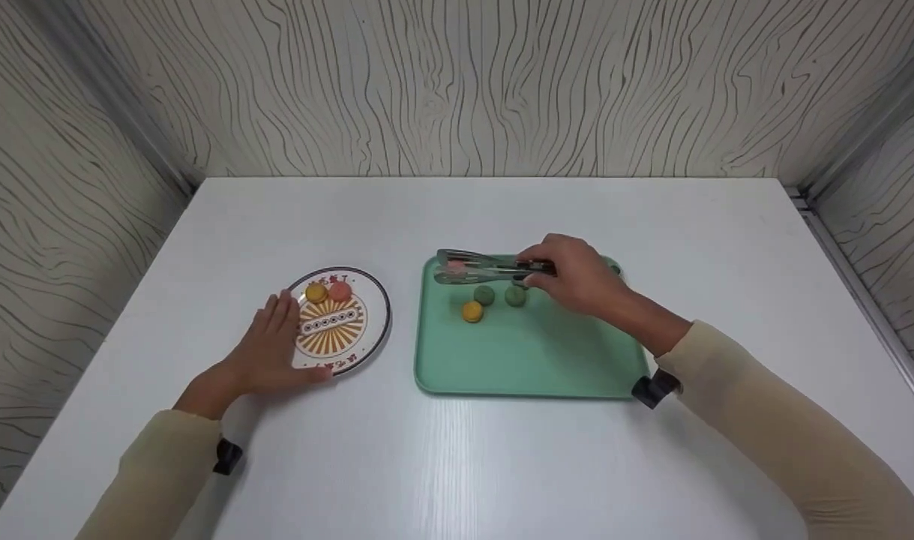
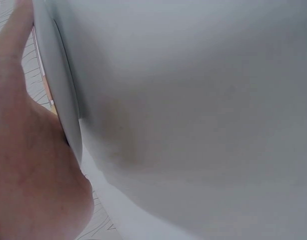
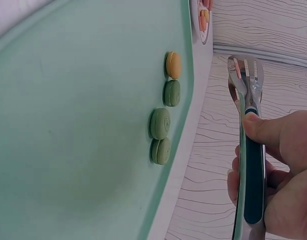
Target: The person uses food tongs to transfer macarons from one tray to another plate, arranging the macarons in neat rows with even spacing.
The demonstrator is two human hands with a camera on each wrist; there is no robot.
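My left hand (image 1: 273,349) rests along the left side of a white patterned plate (image 1: 379,319), fingers extended by the rim and thumb reaching over its near edge. On the plate sit a yellow macaron (image 1: 316,292) and a pink macaron (image 1: 340,291), side by side. My right hand (image 1: 576,274) grips metal tongs (image 3: 253,170) by their dark handles, above the far part of a green tray (image 1: 531,360). Another pink macaron (image 1: 456,266) is between the tong tips. Below lie a yellow macaron (image 3: 174,65) and three green macarons (image 3: 160,123) in a row.
Plate and tray stand apart on a white table (image 1: 457,465), the plate to the left. Wood-grain patterned panels (image 1: 457,90) enclose the table at the back and both sides. A dark band (image 1: 656,388) hangs at the right wrist.
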